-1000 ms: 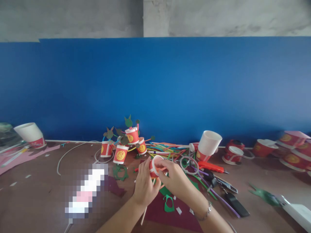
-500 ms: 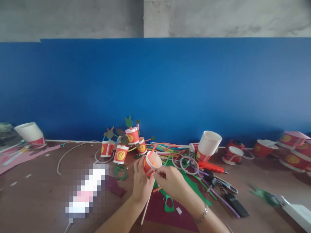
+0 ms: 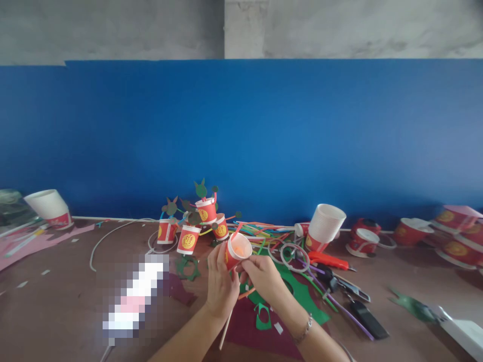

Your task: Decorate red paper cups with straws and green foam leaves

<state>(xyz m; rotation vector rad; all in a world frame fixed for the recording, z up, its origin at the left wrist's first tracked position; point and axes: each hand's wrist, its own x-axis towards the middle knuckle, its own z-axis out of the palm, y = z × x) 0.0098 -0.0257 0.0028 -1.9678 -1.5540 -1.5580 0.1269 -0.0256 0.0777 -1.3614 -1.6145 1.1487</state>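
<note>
A red and white paper cup [image 3: 240, 246] is tilted with its mouth toward me, and an orange-red straw [image 3: 237, 231] rises at its rim. Something orange shows inside it. My left hand [image 3: 221, 281] is closed around the cup's left side. The fingers of my right hand [image 3: 260, 271] are pinched together at the cup's lower right; what they hold, if anything, is hidden. Below my hands a thin wooden stick [image 3: 225, 332] lies beside dark red paper [image 3: 247, 337] and green paper cutouts [image 3: 263, 318].
Decorated paper cups [image 3: 188, 240] stand at the back, near a pile of coloured straws [image 3: 260, 230]. On the right are a stack of cups [image 3: 325, 226], a red-orange tool [image 3: 328, 260], tape rolls [image 3: 294, 257], a black object [image 3: 368, 319] and green-handled scissors [image 3: 415, 305]. Pink paper [image 3: 45, 241] lies left.
The cup has turned slightly, its mouth facing me a little more. My right hand has shifted slightly left and its fingers have moved under the rim. My left hand keeps its hold.
</note>
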